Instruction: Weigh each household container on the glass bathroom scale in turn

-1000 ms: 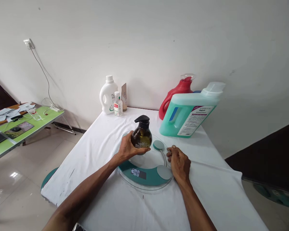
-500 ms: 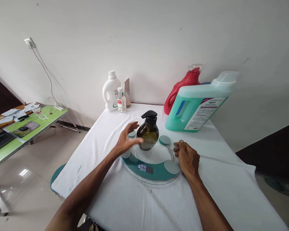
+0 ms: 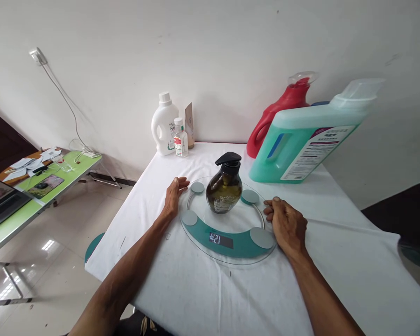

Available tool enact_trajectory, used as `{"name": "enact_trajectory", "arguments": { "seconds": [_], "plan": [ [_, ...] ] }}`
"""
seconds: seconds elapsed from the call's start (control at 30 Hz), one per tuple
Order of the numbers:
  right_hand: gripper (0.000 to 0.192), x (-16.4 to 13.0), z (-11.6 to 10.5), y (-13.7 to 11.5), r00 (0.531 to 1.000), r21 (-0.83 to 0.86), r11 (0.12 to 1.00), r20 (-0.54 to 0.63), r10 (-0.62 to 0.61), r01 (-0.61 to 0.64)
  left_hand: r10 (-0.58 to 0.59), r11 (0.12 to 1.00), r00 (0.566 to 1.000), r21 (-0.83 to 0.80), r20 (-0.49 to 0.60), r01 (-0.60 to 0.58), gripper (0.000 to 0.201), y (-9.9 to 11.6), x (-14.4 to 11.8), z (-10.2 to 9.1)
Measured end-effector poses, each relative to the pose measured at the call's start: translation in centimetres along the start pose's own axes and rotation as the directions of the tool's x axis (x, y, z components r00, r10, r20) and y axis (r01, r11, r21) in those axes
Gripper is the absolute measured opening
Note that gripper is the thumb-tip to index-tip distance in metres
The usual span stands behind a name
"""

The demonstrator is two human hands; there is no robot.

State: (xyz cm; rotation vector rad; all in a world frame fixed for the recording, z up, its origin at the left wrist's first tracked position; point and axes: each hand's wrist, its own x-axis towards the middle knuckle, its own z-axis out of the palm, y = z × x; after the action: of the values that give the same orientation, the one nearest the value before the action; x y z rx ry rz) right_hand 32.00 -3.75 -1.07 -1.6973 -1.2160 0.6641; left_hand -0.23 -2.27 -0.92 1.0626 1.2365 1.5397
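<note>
A dark olive pump bottle (image 3: 224, 192) with a black pump head stands upright on a round glass scale (image 3: 210, 245). The scale has a green band, and its lit display (image 3: 221, 240) shows digits that look like 21. Just outside the scale's left rim, my left hand (image 3: 175, 196) rests with its fingers stretched out, holding nothing. My right hand (image 3: 286, 225) lies by the right rim, fingers curled in and thumb on top; nothing shows in it. Neither hand touches the bottle.
Behind on the white-clothed table (image 3: 182, 289) stand a white jug (image 3: 163, 126), a small clear bottle (image 3: 180, 140) and a tube (image 3: 189, 126). At right are a red jug (image 3: 280, 114) and a large green jug (image 3: 301, 144). A green desk (image 3: 59, 186) with a laptop (image 3: 3, 205) is at left.
My left hand has moved left, from beside the pump bottle to outside the scale's rim. The display has changed from 0.0 to other digits. My right hand stays beside the scale.
</note>
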Motion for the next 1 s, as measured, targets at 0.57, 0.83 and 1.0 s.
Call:
{"name": "enact_trajectory", "arguments": {
  "seconds": [0.57, 0.83, 1.0],
  "plan": [
    [0.072, -0.1, -0.1, -0.1, 1.0, -0.013, 1.0, 0.016, 0.009, -0.008, 0.076, 0.983, 0.994, 0.161, 0.074, -0.088, 0.088, 1.1, -1.2, 0.3],
    [0.07, -0.2, 0.0, -0.3, 1.0, -0.011, 1.0, 0.005, -0.004, 0.004, 0.097, 0.965, 0.991, 0.236, 0.095, -0.117, 0.079, 1.5, -1.4, 0.6],
    [0.068, -0.3, -0.1, -0.4, 1.0, -0.027, 1.0, 0.0, -0.006, 0.006, 0.114, 0.961, 0.99, 0.245, 0.087, -0.132, 0.076, 1.4, -1.3, 0.6]
  ]
}}
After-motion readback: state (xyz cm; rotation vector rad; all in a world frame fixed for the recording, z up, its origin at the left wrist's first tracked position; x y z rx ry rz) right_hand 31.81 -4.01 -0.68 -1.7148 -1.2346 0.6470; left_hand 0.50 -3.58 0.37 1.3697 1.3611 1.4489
